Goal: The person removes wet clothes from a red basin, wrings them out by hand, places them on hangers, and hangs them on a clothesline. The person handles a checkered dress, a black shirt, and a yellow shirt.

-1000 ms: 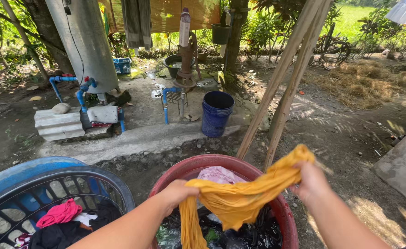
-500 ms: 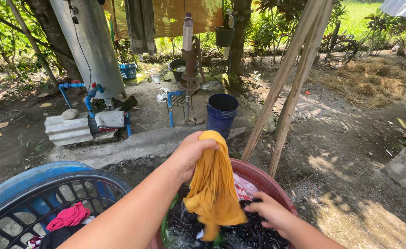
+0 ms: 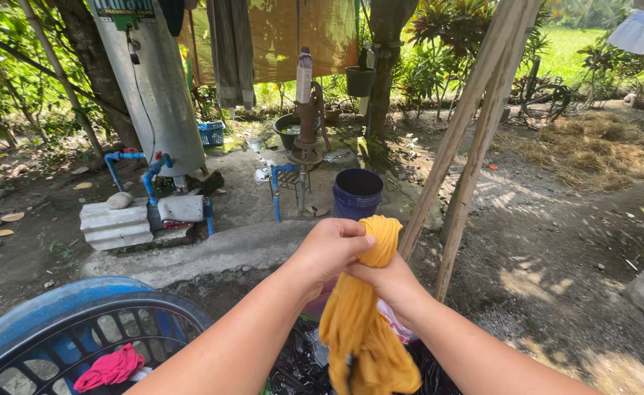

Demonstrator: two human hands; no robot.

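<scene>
Two hands, the left hand (image 3: 329,249) and the right hand (image 3: 389,281), are clenched on a yellow cloth (image 3: 366,329) held above the dark wash (tub mostly hidden). Wringing is judged underway; firmer opposed twisting is called for.

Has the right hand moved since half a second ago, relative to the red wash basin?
Yes. The right hand has risen from inside the basin to join the left hand, both gripping the top of the yellow cloth above it.
</scene>
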